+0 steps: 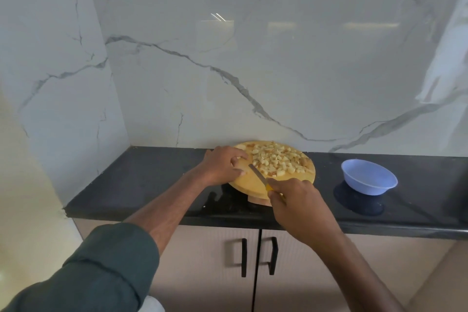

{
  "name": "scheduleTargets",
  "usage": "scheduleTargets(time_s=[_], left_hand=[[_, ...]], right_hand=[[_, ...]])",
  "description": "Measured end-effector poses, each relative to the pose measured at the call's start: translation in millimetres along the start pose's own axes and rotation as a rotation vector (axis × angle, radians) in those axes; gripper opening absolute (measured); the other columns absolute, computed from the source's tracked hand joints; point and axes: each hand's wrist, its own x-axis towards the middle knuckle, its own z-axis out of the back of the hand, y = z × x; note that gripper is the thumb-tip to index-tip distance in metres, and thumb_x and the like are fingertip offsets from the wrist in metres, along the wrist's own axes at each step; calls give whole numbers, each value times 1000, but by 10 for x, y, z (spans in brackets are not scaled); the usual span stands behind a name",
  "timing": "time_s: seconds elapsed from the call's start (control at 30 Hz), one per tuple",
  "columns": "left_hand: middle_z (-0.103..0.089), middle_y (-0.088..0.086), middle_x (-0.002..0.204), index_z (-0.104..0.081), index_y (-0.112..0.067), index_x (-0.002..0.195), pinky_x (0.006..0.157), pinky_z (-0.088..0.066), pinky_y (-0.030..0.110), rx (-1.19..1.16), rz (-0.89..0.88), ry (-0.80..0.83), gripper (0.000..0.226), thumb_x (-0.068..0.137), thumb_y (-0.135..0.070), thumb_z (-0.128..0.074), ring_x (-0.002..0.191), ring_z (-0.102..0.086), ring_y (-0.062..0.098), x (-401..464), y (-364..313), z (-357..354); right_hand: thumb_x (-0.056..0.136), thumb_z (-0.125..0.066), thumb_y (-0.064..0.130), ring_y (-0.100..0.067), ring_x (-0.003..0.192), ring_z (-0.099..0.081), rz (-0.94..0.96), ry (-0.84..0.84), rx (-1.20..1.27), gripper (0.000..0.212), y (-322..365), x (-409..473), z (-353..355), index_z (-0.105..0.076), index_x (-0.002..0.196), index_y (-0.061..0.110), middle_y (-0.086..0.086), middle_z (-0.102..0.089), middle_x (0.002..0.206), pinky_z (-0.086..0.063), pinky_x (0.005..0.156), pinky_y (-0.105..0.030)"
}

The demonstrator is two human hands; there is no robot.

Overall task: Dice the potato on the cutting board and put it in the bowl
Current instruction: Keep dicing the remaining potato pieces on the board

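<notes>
Potato dice (pixel 274 161) heaped on board (pixel 249 181), frame centre | our right hand (pixel 295 204) grips knife (pixel 258 175) | left hand (pixel 224 164) curled on board edge | bowl (pixel 368 177) right

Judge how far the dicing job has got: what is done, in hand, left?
Done: diced potato covers the cutting board. In hand: the right hand grips the knife; the left hand rests on the board. Left: the bowl looks empty.

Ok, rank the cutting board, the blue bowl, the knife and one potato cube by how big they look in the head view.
1. cutting board
2. blue bowl
3. knife, though the right hand hides most of its yellow handle, so its full length is unsure
4. potato cube, smallest
</notes>
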Motion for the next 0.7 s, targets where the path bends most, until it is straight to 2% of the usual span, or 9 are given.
scheduleTargets(time_s=[0.13,0.23,0.37,0.7], left_hand=[[-65,-10,97,-65,-33,129,93,-53,35,-129,32,-61,53,79,-24,-81,91,-62,7,-77,59,-8],[-66,-8,99,-67,-25,128,85,-54,27,-174,35,-110,53,78,-20,-84,92,-63,12,-115,147,-36],[-70,-12,96,-69,-20,125,85,-56,30,-157,34,-152,50,78,-22,-85,89,-64,7,-119,183,-53],[-70,-15,88,-70,-28,124,80,-53,30,-158,11,-133,47,79,-20,-82,72,-54,2,-72,189,-65]], right_hand=[[106,-46,29,-16,82,-62,0,-19,16,38,90,87,-72,-57,142,28,0,-67,95,-59,78,-36],[106,-43,29,-22,88,-62,2,1,-4,41,171,166,-186,-53,146,27,-4,-66,98,-59,81,-41],[107,-41,29,-22,90,-63,34,18,-32,43,237,234,-291,-48,149,25,-4,-69,101,-57,84,-42],[108,-36,27,-23,92,-56,72,70,-131,42,228,288,-373,-48,148,21,-2,-66,101,-51,83,-40]])
